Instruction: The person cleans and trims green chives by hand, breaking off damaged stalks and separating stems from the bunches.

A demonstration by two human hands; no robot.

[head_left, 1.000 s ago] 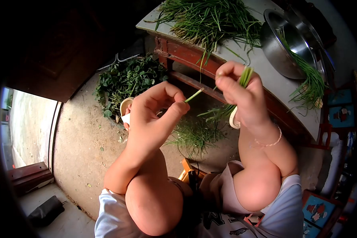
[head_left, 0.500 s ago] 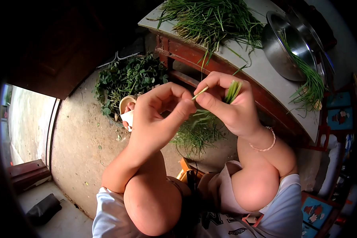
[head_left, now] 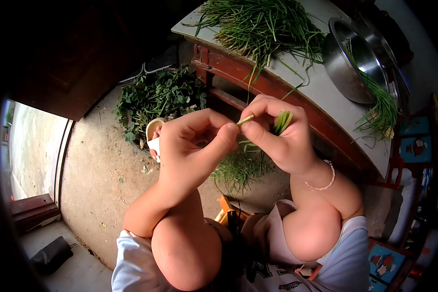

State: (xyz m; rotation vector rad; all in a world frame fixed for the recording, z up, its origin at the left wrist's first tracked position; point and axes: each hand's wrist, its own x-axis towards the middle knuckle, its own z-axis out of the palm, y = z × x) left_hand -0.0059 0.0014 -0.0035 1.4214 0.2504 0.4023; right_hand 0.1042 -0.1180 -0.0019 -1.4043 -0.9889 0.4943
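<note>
My left hand (head_left: 187,141) is closed, with thumb and index finger pinching the lower end of a single pale green chive stalk (head_left: 246,119). My right hand (head_left: 289,146) meets it fingertip to fingertip at the same stalk. Inside the curled fingers of that right hand sits a small bunch of chives (head_left: 282,121), cut ends upward. Below the hands, loose chive leaves and trimmings (head_left: 241,170) lie on the floor. A large heap of chives (head_left: 263,29) spreads over the table top (head_left: 348,114) ahead of me.
A steel bowl (head_left: 345,73) stands on the table's right side, with a bundle of chives (head_left: 379,104) over its rim. Leafy dark greens (head_left: 163,95) lie on the floor at left, beside my sandalled foot (head_left: 155,131). A dark door (head_left: 68,63) stands beyond.
Both hands have shifted very slightly, and the left fingertips now sit closer to the right ones. The pinched stalk shows a little differently between them.
</note>
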